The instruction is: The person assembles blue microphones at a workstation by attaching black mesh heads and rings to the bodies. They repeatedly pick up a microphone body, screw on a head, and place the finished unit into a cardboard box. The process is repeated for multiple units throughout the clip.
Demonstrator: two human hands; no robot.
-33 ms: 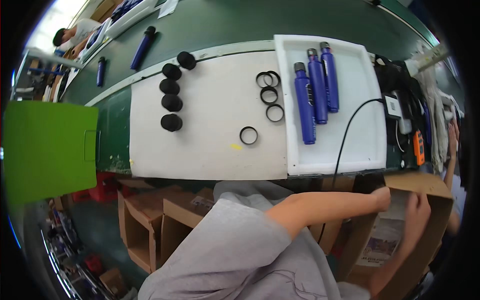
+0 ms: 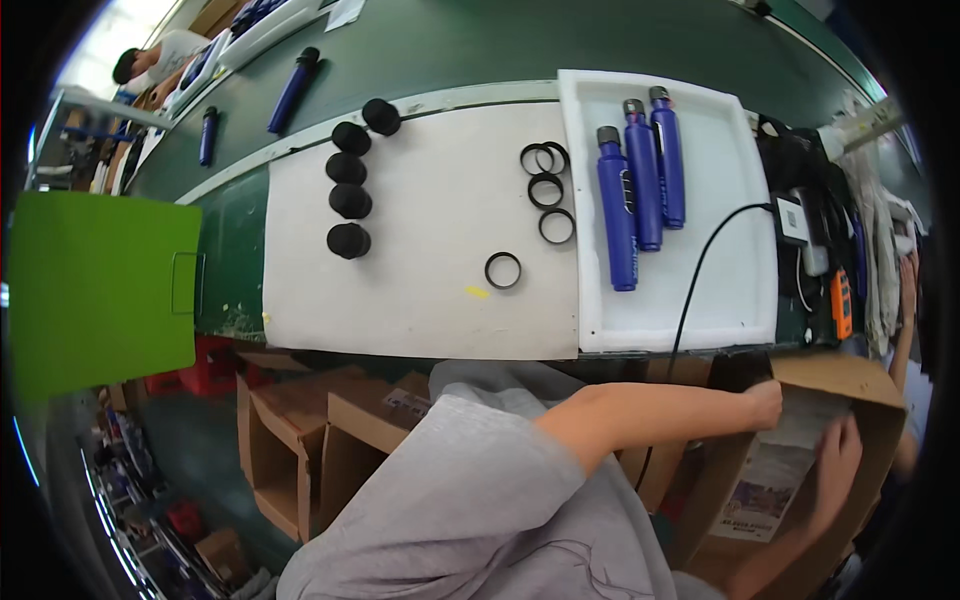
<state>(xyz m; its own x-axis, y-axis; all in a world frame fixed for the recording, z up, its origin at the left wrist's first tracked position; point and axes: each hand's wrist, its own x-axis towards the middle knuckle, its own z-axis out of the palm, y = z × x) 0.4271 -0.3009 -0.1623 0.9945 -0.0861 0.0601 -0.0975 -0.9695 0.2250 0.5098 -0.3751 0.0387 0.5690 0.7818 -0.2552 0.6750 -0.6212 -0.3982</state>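
Note:
My left hand (image 2: 765,405) is closed at the upper left of an open cardboard box (image 2: 850,375), beside a pale translucent plastic sheet or bag (image 2: 805,425). What its fingers grip is hidden. Inside the box, near the plastic's right side, is my right hand (image 2: 838,460), its fingers pointing up and slightly blurred. I cannot tell whether they hold anything. Below the plastic, a printed picture sheet (image 2: 755,500) shows against the box's inner wall.
On a pale board (image 2: 420,290) stand several black foam caps (image 2: 348,200) and black rings (image 2: 503,270). Three blue tubes (image 2: 643,180) lie in a white foam tray (image 2: 705,300), crossed by a black cable (image 2: 690,285). A green panel (image 2: 100,290) stands left; open cartons (image 2: 370,425) sit below the table.
My right hand has moved down, away from my left hand, uncovering more of the plastic. My left hand stays closed in nearly the same place. The view has shifted slightly.

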